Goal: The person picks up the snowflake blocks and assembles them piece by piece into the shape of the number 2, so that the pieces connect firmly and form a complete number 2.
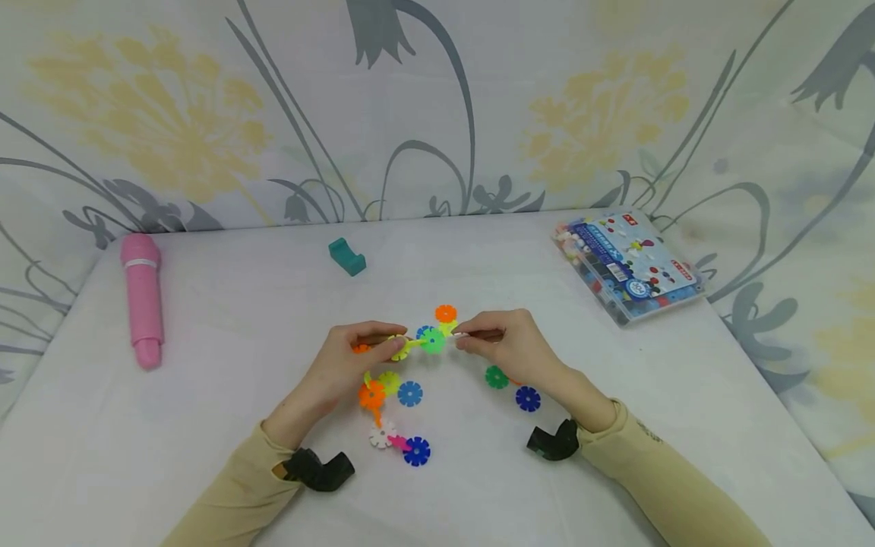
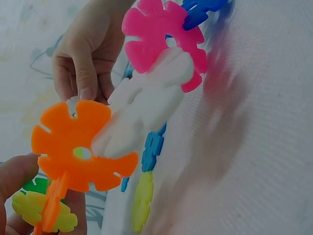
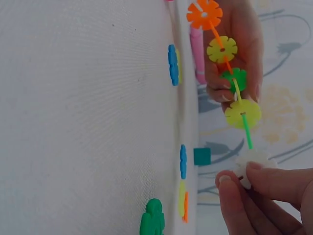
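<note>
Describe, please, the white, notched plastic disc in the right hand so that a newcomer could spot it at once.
Over the white cloth-covered table, find the person's bare right hand. It pinches the white, notched plastic disc, right beside a bright green disc. The other white disc instead joins orange and pink discs.

Yellow-and-grey floral backdrop (image 1: pixel 437 106), white table (image 1: pixel 260 304)

A flat white tabletop (image 1: pixel 225 304) bears several objects. Well left of the left hand (image 1: pixel 355 353) lies a pink cylinder (image 1: pixel 142 300); beyond that hand sits a teal notched block (image 1: pixel 348 258). A clear plastic case (image 1: pixel 629 266) rests beyond and right of the right hand (image 1: pixel 513 342). Slotted discs lie between the hands, including a light-blue one (image 1: pixel 410 393).
</note>
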A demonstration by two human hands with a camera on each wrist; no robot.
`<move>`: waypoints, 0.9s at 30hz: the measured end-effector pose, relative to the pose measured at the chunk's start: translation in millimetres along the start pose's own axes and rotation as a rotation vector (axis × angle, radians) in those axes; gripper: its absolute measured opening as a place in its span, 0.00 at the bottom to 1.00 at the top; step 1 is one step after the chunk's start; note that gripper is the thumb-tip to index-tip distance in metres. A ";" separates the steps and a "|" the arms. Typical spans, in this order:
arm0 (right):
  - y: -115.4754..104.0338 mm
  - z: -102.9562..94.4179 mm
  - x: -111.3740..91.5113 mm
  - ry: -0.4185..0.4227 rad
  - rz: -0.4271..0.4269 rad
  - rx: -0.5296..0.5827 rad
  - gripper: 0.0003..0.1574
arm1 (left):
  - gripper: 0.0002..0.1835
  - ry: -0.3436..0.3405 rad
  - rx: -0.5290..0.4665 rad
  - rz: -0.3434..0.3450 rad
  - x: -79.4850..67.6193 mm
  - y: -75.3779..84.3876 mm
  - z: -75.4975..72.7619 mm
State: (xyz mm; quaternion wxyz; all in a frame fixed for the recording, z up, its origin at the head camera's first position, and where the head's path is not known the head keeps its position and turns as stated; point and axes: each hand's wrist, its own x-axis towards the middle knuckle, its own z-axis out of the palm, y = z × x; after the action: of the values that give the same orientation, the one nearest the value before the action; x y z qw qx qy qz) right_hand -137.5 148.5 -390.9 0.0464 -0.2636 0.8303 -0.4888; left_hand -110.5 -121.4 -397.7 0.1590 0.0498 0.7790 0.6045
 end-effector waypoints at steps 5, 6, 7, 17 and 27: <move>-1.0 0.8 0.0 0.001 -0.026 0.002 0.08 | 0.21 -0.015 -0.015 -0.006 -1.0 1.1 -0.4; -0.9 0.9 0.1 -0.002 -0.036 -0.003 0.08 | 0.21 -0.019 -0.019 -0.005 -1.1 1.1 -0.5; -0.8 1.0 0.2 -0.005 -0.047 -0.007 0.08 | 0.21 -0.021 -0.023 -0.006 -1.2 1.4 -0.6; -0.8 2.1 -0.6 0.044 -0.114 -0.041 0.07 | 0.22 -0.016 -0.052 0.015 0.2 0.0 -0.5; 1.2 1.4 -0.9 0.040 -0.180 0.001 0.07 | 0.20 0.011 -0.002 0.015 -0.1 2.0 0.0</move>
State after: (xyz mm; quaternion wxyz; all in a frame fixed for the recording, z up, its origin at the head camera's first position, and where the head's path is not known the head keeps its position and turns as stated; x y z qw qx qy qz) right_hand -136.7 148.3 -392.8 -0.0141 -0.3276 0.8037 -0.4966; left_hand -110.7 -120.9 -395.8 0.1503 0.0522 0.7789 0.6066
